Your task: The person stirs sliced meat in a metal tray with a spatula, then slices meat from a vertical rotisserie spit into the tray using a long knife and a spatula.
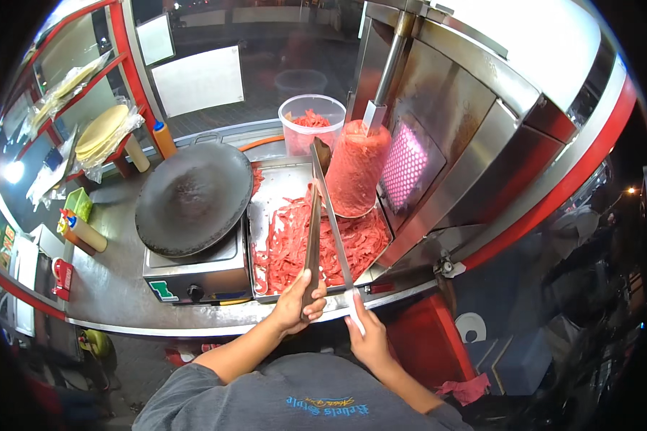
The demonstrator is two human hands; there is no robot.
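My left hand (pixel 292 304) is closed round long metal tongs (pixel 313 248), which point away over the tray. A white-handled long knife (pixel 338 241) is gripped in my right hand (pixel 369 339). Its blade slants up and left beside the tongs, with the tip near a small dark brown lump (pixel 323 152) I cannot identify. A cone of red raw meat (pixel 358 165) stands upright on a vertical spit, just right of the blade. Below lies a metal tray (pixel 289 181) with a heap of red meat strips (pixel 287 233).
Left of the tray, a round dark griddle (pixel 194 197) sits on a stove with a knob. Behind is a clear bucket (pixel 295 134) holding more red meat. A glowing burner panel (pixel 404 156) stands right of the cone. Tortillas (pixel 102 135) and squeeze bottles (pixel 88 234) are at left.
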